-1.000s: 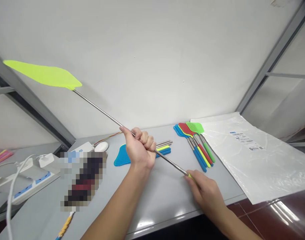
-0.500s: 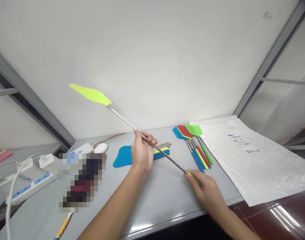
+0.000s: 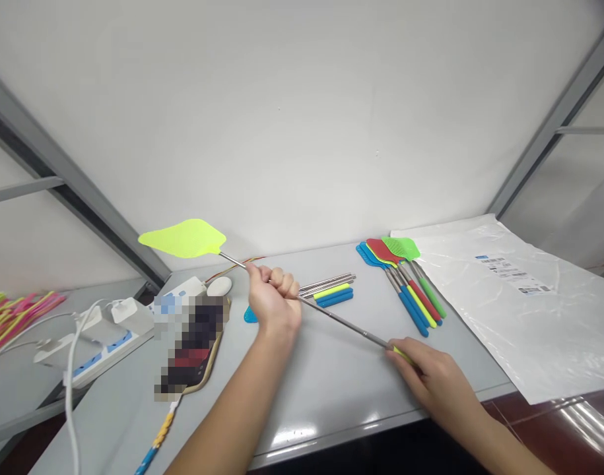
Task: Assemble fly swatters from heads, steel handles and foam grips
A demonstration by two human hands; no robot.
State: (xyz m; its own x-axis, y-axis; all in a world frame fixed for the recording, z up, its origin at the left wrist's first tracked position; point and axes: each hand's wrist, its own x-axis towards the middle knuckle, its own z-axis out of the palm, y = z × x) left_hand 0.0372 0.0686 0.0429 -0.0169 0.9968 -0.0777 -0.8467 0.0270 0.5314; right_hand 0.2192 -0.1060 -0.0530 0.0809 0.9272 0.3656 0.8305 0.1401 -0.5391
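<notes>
A yellow telescopic fly swatter stretches across the view, its metal rod drawn out long. My left hand is wrapped round the rod, just below the yellow head. Farther down, my right hand grips the yellow handle, which is mostly hidden by the fingers. Behind my left hand lie several metal rods with yellow and blue handles; a blue swatter head shows partly there. A fanned row of shortened swatters with blue, red and green heads rests to the right.
A white plastic mailer with a label covers the table's right end. At left are a power strip with plugs and cables, a partly blurred phone, a round white object and pink and yellow cords. A wall stands behind the table.
My left hand has closed more tightly round the rod and slid nearer the yellow head. The head has dropped and turned its flat face more towards me. The view has shifted a little left.
</notes>
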